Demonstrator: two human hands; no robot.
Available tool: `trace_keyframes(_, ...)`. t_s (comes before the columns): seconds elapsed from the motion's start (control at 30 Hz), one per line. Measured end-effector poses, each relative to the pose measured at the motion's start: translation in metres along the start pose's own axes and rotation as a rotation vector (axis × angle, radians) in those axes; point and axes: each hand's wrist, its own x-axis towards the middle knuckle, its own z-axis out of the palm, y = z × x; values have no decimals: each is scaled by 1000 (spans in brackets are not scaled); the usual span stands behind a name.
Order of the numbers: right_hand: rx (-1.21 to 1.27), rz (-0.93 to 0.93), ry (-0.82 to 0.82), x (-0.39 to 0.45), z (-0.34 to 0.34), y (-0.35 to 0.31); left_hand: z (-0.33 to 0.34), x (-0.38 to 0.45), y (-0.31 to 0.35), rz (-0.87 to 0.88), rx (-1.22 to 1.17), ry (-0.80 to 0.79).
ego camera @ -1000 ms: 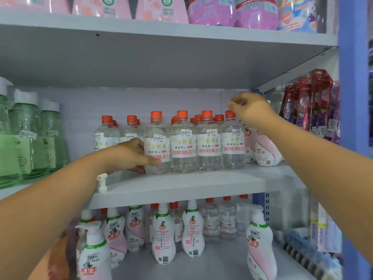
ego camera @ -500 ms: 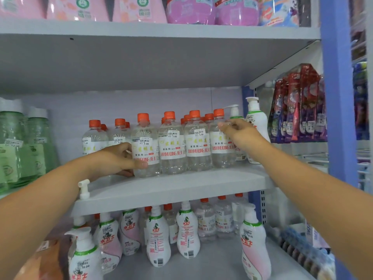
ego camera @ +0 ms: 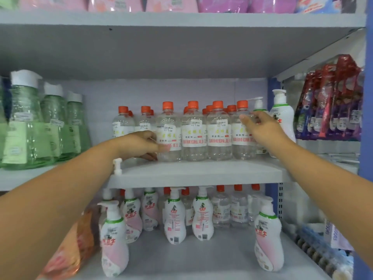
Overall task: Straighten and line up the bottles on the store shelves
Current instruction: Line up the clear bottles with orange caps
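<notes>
Several clear bottles with orange caps (ego camera: 193,132) stand in a row on the middle grey shelf (ego camera: 197,174), with more behind them. My left hand (ego camera: 139,144) grips the left side of the leftmost front bottle (ego camera: 168,132), thumb across its label. My right hand (ego camera: 260,128) rests against the right side of the rightmost front bottle (ego camera: 242,134), fingers loosely bent toward its shoulder. The hands bracket the front row from both ends.
White pump bottles (ego camera: 282,118) stand right of the row. Green bottles (ego camera: 24,122) fill the left shelf. White and pink pump bottles (ego camera: 174,217) and more clear bottles sit on the lower shelf. Red packets (ego camera: 333,98) hang at right beside a blue upright (ego camera: 368,118).
My right hand dropped from the cap of the rightmost bottle down to its side. My left hand stays on the leftmost front bottle. The view shifted left, revealing the pump bottles.
</notes>
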Motion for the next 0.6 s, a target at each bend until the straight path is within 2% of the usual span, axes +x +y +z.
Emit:
trace_keyframes(0.1, -34, -32, -5, -11, -8, -3, -10, -32, 2, 22, -68, 184)
trace_keyframes(0.23, 98, -123, 117, -52, -32, -12, -9, -120, -18, 119, -357, 688)
trace_keyframes(0.3, 287, -194, 152, -99, -36, -15, 16, -171, -40, 209, -400, 957)
trace_keyframes(0.33, 367, -231, 150, -128, -33, -15, 35, -192, -51, 230, -401, 1035)
trace_keyframes(0.37, 426, -264, 134, -156, -26, -12, 56, -208, -64, 222, -405, 1062)
trace_keyframes(0.43, 476, -263, 40, -203, 0, -2, 94, -220, -94, 145, -391, 994)
trace_keyframes(0.6, 266, 111, -300, -216, 82, 48, 131, -195, -157, -128, -172, 699)
